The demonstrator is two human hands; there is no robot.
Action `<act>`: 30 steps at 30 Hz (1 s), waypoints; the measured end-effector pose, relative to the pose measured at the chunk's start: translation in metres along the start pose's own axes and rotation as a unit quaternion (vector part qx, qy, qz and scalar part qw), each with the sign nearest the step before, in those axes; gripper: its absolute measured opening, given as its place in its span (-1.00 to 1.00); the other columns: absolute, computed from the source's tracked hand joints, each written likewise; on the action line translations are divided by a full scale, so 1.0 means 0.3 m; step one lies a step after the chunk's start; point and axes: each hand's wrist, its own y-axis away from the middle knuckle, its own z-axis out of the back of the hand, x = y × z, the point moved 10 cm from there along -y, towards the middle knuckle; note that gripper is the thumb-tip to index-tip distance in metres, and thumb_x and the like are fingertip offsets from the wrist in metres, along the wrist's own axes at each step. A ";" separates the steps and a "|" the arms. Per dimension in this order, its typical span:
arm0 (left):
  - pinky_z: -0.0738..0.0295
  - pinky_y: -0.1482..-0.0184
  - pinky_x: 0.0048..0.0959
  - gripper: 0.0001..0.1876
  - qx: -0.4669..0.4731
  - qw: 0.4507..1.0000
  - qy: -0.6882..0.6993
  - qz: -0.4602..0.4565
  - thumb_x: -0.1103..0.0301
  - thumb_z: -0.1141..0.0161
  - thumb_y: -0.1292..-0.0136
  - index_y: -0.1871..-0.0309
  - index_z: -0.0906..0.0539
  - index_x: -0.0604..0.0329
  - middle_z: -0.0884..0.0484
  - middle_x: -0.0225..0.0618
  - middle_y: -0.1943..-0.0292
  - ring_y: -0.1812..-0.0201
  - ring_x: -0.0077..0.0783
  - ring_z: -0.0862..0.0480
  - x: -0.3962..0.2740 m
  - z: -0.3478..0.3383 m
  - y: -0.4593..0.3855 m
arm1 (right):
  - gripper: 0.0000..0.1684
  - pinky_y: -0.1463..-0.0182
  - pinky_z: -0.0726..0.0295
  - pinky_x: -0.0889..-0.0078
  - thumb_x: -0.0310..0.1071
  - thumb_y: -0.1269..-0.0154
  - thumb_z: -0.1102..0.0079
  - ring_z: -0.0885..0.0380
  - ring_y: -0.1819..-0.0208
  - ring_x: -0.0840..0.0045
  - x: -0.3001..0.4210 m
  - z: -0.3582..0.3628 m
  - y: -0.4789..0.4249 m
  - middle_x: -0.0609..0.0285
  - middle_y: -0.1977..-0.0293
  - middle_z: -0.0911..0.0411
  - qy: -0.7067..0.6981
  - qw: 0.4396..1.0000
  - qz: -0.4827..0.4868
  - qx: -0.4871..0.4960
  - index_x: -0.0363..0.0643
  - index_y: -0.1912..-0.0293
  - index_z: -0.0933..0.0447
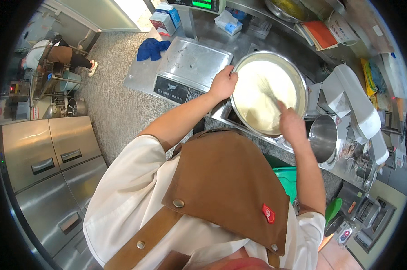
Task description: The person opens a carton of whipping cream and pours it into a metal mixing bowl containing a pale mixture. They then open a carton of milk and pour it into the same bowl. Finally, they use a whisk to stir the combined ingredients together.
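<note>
A large stainless steel bowl [303,98] stands in front of me, a little right of the middle, with a pale cream-coloured liquid [257,77] in it. My left hand [223,85] grips the bowl's left rim. The handle of a wire whisk [267,88] is in my right hand [292,123], over the bowl's near right side. The whisk's wires dip into the liquid; the hand looks slightly blurred. The bowl's underside is hidden from view.
Left of the bowl are a flat-topped scale [195,64] and a blue cloth [151,49]. A stand mixer [355,101] with a steel mixing bowl [323,138] stands to the right. Below the counter is a green bin [287,179]. Another person [51,55] bends over at the far left.
</note>
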 end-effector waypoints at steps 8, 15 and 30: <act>-0.58 -0.23 -0.13 -0.49 -0.011 0.999 0.007 0.046 0.18 -0.06 -0.48 -0.31 -0.59 0.38 -0.76 0.22 -0.04 -0.11 0.19 -0.74 0.026 -0.010 -0.022 | -0.42 -0.21 -0.58 -0.18 -0.29 -0.50 -0.11 -0.65 -0.09 -0.16 -0.038 -0.005 0.163 -0.30 0.00 -0.69 -0.161 0.986 0.014 0.051 -0.15 -0.45 -0.44; -0.64 -0.09 -0.17 -0.57 -0.015 0.999 0.047 0.024 0.24 -0.11 -0.46 -0.20 -0.66 0.40 -0.80 0.16 0.09 0.04 0.07 -0.80 0.040 -0.013 -0.025 | -0.47 -0.05 -0.66 -0.14 -0.25 -0.56 -0.09 -0.70 0.04 -0.07 -0.058 0.020 0.054 -0.23 0.13 -0.70 -0.093 0.994 -0.060 0.003 -0.06 -0.43 -0.47; -0.64 -0.08 -0.21 -0.57 -0.005 0.998 0.062 0.017 0.22 -0.12 -0.49 -0.23 -0.66 0.39 -0.82 0.09 0.10 0.05 -0.02 -0.81 0.049 -0.036 -0.017 | -0.48 -0.17 -0.63 -0.14 -0.19 -0.54 -0.09 -0.66 -0.05 -0.17 0.016 -0.031 0.079 -0.24 0.01 -0.70 -0.223 0.974 -0.005 0.030 -0.06 -0.40 -0.53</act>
